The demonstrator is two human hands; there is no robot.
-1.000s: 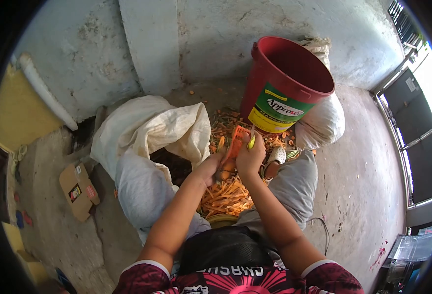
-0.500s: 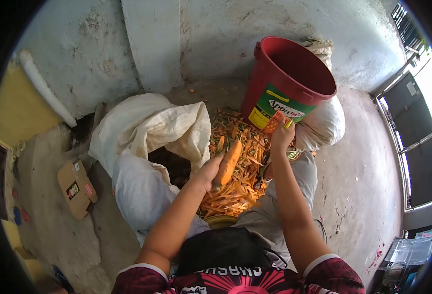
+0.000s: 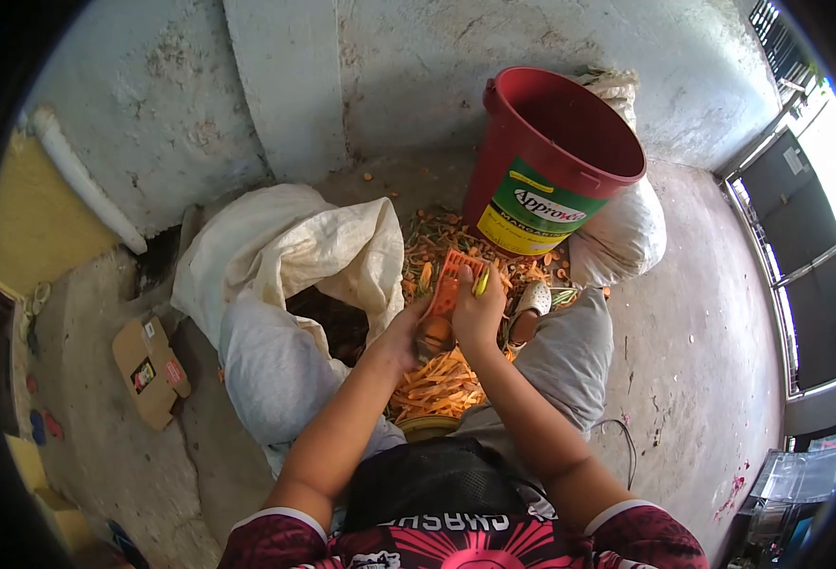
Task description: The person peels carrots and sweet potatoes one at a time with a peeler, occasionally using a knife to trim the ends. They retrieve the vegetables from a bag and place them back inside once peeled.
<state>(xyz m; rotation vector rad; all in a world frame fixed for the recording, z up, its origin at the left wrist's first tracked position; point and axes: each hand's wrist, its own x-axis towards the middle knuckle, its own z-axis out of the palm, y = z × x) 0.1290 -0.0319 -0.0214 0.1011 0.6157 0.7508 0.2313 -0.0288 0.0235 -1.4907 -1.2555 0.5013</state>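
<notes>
My left hand point(image 3: 405, 334) is wrapped round a carrot point(image 3: 434, 334), its dark end toward me. My right hand point(image 3: 479, 308) grips an orange slotted peeler point(image 3: 458, 270) with a yellow-green part, and it lies over the carrot's far end. Below both hands, orange peelings point(image 3: 437, 387) are heaped on a yellowish container point(image 3: 429, 424) between my legs. More peelings and green scraps spread on the floor beyond. To the left stands an open white sack point(image 3: 342, 251) with dark contents.
A red bucket point(image 3: 569, 123) with a green and yellow label stands beyond my right hand, a full white sack point(image 3: 626, 237) beside it. A pale clog point(image 3: 532, 303) shows by my right leg. Cut cardboard point(image 3: 149, 370) lies left. A wall rises behind.
My right hand has moved left and toward me with the peeler, from beside the bucket onto the carrot. The pale clog now shows more fully.
</notes>
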